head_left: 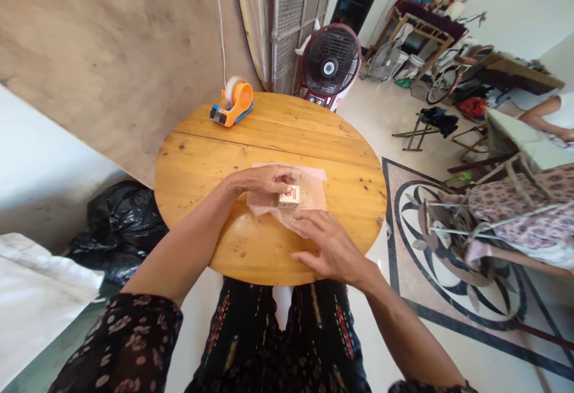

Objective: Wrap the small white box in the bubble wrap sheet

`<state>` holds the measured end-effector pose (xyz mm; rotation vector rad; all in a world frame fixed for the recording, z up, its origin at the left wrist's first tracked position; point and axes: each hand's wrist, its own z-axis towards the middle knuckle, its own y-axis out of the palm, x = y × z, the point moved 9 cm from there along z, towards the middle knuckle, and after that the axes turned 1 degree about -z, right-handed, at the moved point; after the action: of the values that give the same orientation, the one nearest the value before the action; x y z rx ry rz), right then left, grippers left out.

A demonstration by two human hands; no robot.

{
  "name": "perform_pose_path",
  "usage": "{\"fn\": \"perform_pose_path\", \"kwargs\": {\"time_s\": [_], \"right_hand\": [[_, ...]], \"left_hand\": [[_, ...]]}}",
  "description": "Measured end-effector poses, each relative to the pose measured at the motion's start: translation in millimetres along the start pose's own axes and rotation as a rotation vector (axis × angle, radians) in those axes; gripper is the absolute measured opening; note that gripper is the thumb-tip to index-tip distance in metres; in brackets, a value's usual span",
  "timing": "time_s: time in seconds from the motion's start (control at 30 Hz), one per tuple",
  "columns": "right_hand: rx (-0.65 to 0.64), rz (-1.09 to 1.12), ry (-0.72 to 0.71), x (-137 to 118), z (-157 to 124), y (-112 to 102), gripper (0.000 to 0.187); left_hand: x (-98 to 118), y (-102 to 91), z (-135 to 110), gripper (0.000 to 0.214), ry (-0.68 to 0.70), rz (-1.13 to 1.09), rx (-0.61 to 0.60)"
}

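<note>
Here is the small box (pixel 289 197), sitting near the middle of the round table (pixel 210 160), on top of a pinkish sheet of bubble wrap (pixel 311 185). The left hand (pixel 264 180) is over it, fingers curled down and closed on the top and far side of the box, pinning it to the sheet. The right hand (pixel 329 246) lies on the near edge of the wrap, just beside the box, with its fingers apart and flat and nothing gripped.

The box looks like light, stiff cardboard, so its short sides seem the safest place to pinch it; a hard squeeze could dent it. The wrap looks soft, limp and a bit slick on polished wood, likely to slide unless it is pressed down or taken by an edge or corner.

A tape dispenser (pixel 233 106) stands well apart at the far rim, and a fan (pixel 330 65) is on the floor beyond.
</note>
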<state>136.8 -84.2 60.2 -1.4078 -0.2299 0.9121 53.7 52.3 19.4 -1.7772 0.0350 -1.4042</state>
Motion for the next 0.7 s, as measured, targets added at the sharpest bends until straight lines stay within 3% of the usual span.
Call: {"fn": "perform_pose_path", "kwargs": {"time_s": [0.1, 0.17, 0.3, 0.5, 0.7], "right_hand": [[-0.060, -0.141, -0.039, -7, -3, 22, 0.039], [-0.018, -0.212, -0.022, -2, 0, 27, 0.027], [0.094, -0.180, 0.016, 11, 10, 15, 0.020], [0.126, -0.114, 0.122, 33, 37, -12, 0.022], [0.177, -0.164, 0.258, 56, 51, -11, 0.018]], "left_hand": [[2, 3.0, 0, 0.033, 0.007, 0.001, -0.048], [5, 3.1, 0, 0.029, 0.022, -0.012, -0.060], [10, 5.7, -1, 0.028, 0.060, -0.081, -0.096], [11, 5.6, -3, 0.028, 0.010, -0.163, -0.113], [15, 1.4, -2, 0.028, 0.010, -0.113, -0.089]]}}
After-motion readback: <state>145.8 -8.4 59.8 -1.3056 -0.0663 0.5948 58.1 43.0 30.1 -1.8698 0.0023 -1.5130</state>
